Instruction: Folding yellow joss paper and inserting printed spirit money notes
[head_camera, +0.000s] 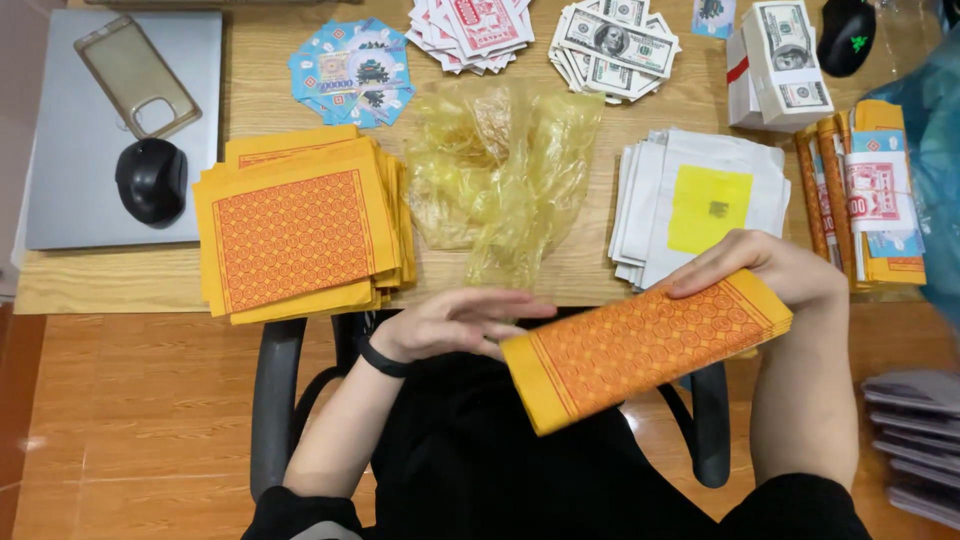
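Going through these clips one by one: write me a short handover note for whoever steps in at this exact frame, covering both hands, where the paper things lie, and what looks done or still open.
Left hand: open, fingers spread, at the near end of the folded orange-and-yellow paper bundle, holding nothing.
Right hand: laid over the bundle's far end, holding it above the lap.
On the table: a fanned stack of the same orange sheets, crumpled yellow plastic bags, white sheets with a yellow square.
Done: one bundle folded and in hand.
Left: the stack of flat sheets is unfolded; the bags lie loose with nothing visible in them.
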